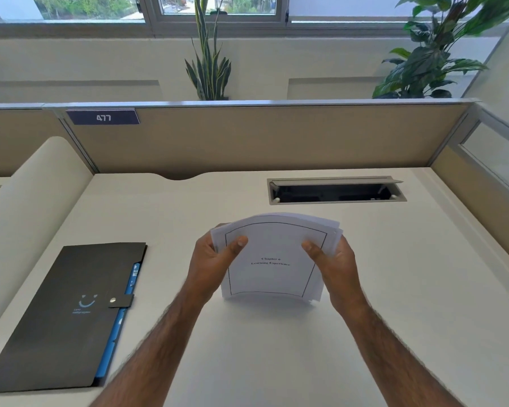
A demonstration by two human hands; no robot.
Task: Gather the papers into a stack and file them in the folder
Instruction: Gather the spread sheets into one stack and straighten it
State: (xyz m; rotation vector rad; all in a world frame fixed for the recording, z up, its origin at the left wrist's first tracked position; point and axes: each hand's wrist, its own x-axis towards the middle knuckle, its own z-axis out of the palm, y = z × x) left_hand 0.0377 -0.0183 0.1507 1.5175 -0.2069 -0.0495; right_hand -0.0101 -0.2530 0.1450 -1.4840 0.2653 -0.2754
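A stack of white papers (272, 254) stands upright on its lower edge on the white desk (262, 348), its printed front page facing me. My left hand (210, 264) grips the stack's left side, thumb on the front page. Gripping the right side in the same way is my right hand (337, 265). The sheets' top edges are slightly uneven. A black folder (62, 315) lies shut on the desk to the left, its snap tab fastened, with blue dividers showing along its right edge.
An open cable slot (337, 190) is set into the desk behind the papers. Beige partition panels (262, 139) wall the desk at the back and right. A rounded white divider (27, 207) rises on the left. Plants stand beyond the partition.
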